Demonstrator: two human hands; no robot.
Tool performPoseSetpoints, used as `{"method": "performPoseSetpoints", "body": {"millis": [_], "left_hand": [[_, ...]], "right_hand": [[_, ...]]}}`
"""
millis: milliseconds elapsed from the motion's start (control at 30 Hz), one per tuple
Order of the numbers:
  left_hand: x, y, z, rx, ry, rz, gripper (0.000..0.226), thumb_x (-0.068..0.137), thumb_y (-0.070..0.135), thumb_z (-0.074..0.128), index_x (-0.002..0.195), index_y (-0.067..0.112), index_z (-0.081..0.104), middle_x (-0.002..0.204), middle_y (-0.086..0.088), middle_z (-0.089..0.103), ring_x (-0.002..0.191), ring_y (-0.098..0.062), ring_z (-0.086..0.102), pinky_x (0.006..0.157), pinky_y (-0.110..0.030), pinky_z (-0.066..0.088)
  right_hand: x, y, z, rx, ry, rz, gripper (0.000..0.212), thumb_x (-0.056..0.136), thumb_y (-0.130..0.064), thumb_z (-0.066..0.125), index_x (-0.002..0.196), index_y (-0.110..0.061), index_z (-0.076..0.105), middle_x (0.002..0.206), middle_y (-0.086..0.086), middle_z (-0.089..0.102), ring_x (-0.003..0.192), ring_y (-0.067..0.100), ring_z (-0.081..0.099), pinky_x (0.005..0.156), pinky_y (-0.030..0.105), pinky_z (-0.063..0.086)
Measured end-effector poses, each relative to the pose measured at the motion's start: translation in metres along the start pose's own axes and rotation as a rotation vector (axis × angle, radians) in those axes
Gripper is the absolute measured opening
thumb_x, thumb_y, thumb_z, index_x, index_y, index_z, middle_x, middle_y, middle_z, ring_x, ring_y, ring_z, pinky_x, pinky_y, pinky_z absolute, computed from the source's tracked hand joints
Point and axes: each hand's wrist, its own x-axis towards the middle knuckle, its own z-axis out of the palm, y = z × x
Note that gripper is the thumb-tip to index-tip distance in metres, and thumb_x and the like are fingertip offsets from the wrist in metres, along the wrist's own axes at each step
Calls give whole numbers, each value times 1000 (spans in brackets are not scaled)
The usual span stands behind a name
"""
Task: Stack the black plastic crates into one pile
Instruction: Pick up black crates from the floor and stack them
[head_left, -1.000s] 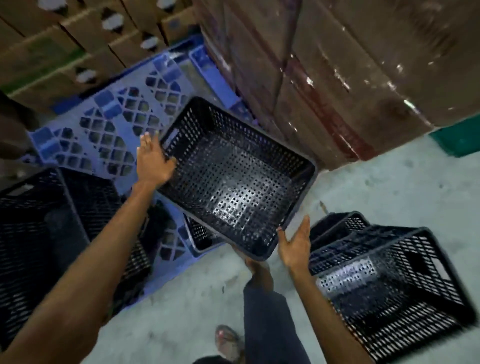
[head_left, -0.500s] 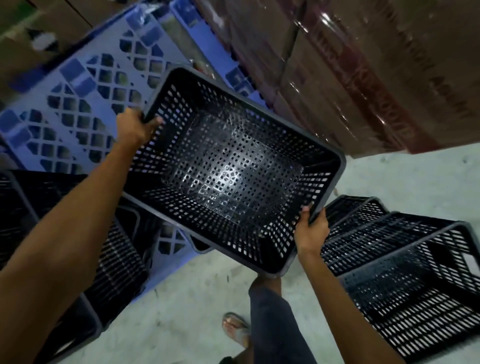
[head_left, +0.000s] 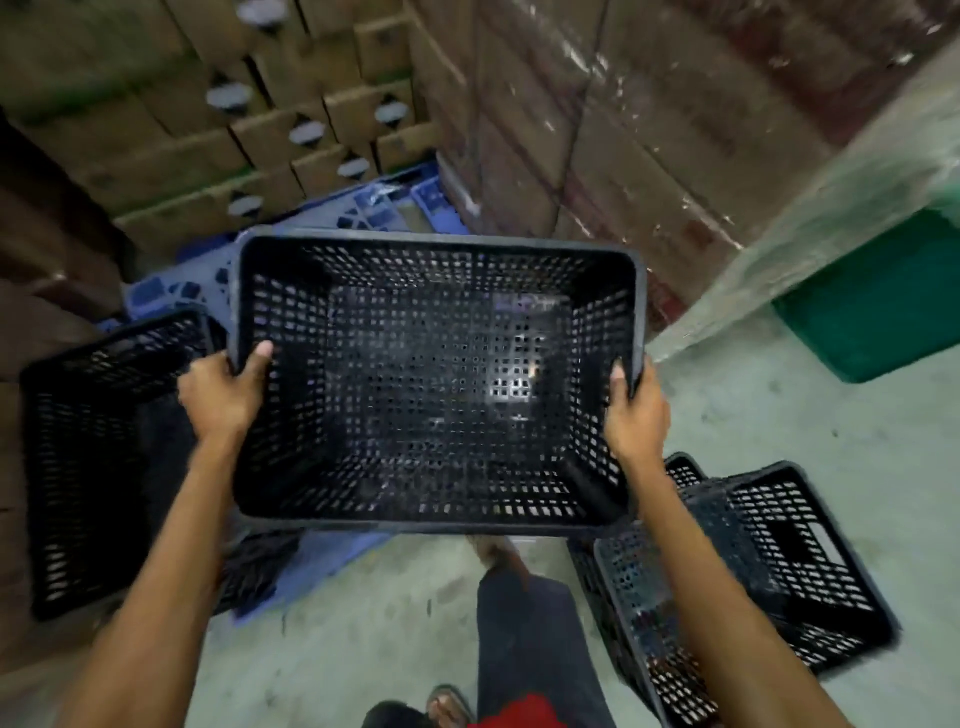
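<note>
I hold an empty black perforated crate (head_left: 436, 384) in mid-air, its open top facing me. My left hand (head_left: 223, 397) grips its left rim and my right hand (head_left: 636, 415) grips its right rim. To the left a second black crate (head_left: 104, 467) rests partly on the blue pallet. At the lower right more black crates (head_left: 753, 571) sit nested together on the floor, tilted.
A blue plastic pallet (head_left: 171, 291) lies under and behind the held crate. Stacked cardboard boxes (head_left: 291, 135) and a wrapped pallet load (head_left: 623, 130) rise behind. A green bin (head_left: 878, 306) stands at the right. My legs and sandalled foot (head_left: 452, 701) are on the concrete floor (head_left: 363, 623).
Both hands have lifted the crate off the pallet and turned it square to me. The view has swung, so the left crate and right crates sit lower and closer.
</note>
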Motion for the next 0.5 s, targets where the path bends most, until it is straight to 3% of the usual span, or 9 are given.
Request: {"method": "performPoseSetpoints", "body": {"millis": [100, 200, 300, 400, 500], "left_hand": [[-73, -20, -64, 19, 180, 174, 69, 88, 63, 51, 56, 2, 43, 53, -20, 53, 55, -40, 59, 53, -37, 42], [-150, -39, -112, -15, 250, 195, 59, 92, 52, 55, 55, 9, 36, 49, -10, 39, 49, -33, 50, 52, -35, 31], [-217, -72, -135, 5, 200, 126, 59, 92, 48, 57, 57, 3, 44, 47, -9, 35, 51, -36, 51, 49, -42, 33], [-282, -116, -146, 32, 140, -11, 64, 92, 46, 59, 67, -13, 56, 57, -28, 51, 63, -46, 58, 57, -50, 46], [-345, -162, -144, 69, 71, -141, 58, 92, 45, 59, 62, -3, 51, 68, -35, 60, 69, -48, 60, 59, -49, 45]], "right_hand": [[-48, -9, -51, 7, 26, -225, 46, 102, -34, 42, 143, -15, 41, 122, 13, 67, 104, 33, 62, 78, 30, 42], [-95, 0, -87, -56, 31, -338, 48, 101, -39, 40, 144, -18, 38, 115, 14, 68, 95, 36, 61, 67, 23, 31], [-139, 15, -107, -113, -22, -357, 48, 101, -38, 41, 143, -15, 40, 122, 14, 66, 102, 37, 62, 73, 29, 40], [-183, 37, -117, -180, -111, -344, 45, 101, -33, 43, 141, -12, 43, 119, 21, 65, 103, 42, 60, 77, 39, 45], [-218, 63, -109, -249, -261, -273, 40, 100, -30, 45, 131, -5, 49, 115, 28, 65, 104, 48, 59, 80, 44, 45]]}}
